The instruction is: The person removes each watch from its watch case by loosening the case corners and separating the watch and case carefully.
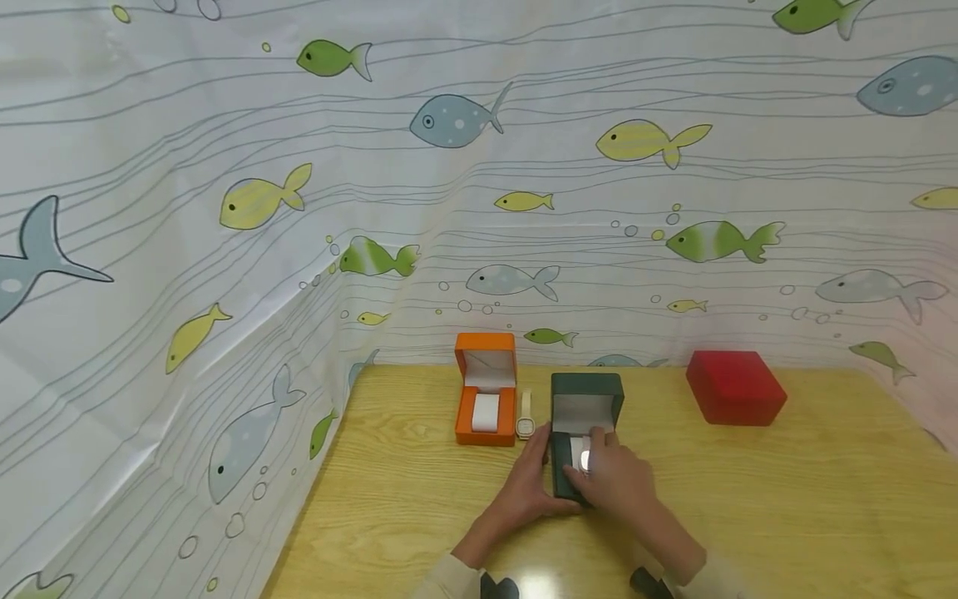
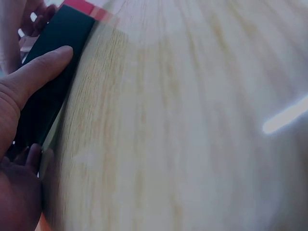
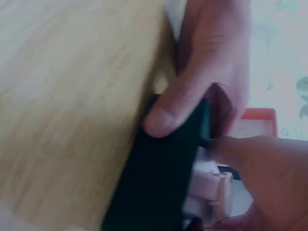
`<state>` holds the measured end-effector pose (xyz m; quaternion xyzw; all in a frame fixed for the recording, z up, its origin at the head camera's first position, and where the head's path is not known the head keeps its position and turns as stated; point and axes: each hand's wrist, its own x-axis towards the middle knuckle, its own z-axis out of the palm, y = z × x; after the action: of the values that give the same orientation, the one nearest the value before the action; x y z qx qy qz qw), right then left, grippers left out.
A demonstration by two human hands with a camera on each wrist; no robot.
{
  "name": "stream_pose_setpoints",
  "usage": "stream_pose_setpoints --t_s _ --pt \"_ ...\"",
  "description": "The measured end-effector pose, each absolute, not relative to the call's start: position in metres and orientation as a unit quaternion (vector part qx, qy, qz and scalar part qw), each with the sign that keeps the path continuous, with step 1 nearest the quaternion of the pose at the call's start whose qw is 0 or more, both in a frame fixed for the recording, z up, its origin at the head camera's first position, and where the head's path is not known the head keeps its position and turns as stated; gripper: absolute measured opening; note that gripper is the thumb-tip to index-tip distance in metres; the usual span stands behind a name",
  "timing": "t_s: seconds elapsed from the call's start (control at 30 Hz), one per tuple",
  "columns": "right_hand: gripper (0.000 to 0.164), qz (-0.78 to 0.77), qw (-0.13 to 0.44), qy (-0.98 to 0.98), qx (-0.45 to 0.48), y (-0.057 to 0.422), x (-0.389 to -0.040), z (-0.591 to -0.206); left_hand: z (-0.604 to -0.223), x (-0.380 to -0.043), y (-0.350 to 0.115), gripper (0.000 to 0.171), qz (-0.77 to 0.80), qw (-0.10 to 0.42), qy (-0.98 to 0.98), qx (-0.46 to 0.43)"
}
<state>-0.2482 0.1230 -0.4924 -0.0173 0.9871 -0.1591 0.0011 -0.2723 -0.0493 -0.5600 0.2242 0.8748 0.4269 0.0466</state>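
Observation:
A dark green watch box (image 1: 587,383) stands on the table with its lid raised, showing a pale lining. My left hand (image 1: 530,487) grips its lower part from the left; the thumb (image 2: 45,65) lies across the front wall in the left wrist view. My right hand (image 1: 623,480) reaches into the box, thumb and fingers around a wristwatch (image 3: 222,195) on a white cushion (image 3: 204,185). The fingers partly hide this watch. Just left of the green box lies a second, gold-coloured wristwatch (image 1: 525,426), near my left fingertips.
An orange watch box (image 1: 485,438), lid up, holds a white cushion (image 1: 486,412) to the left. Farther right sits a closed red box (image 1: 736,388). A fish-patterned sheet (image 1: 569,241) rises behind the wooden table (image 1: 404,499) and along its left side.

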Motion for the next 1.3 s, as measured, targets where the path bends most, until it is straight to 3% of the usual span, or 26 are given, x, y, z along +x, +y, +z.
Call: stream_pose_setpoints --t_s 0.17,0.63,0.87,1.3 --pt "0.068 -0.167 -0.031 0.985 -0.024 0.123 -0.248 -0.5 -0.558 -0.272 -0.05 0.124 0.426 0.043 0.875 0.227" --pt "0.069 -0.275 -0.007 0.961 0.004 0.127 -0.253 -0.498 -0.558 -0.271 -0.049 0.122 0.444 0.043 0.866 0.225" --pt "0.069 -0.292 -0.044 0.955 -0.004 0.129 -0.252 -0.498 -0.559 -0.269 -0.048 0.12 0.462 0.039 0.857 0.225" --pt "0.069 -0.318 -0.083 0.944 -0.017 0.134 -0.253 -0.496 -0.554 -0.269 -0.049 0.09 0.557 0.074 0.809 0.171"
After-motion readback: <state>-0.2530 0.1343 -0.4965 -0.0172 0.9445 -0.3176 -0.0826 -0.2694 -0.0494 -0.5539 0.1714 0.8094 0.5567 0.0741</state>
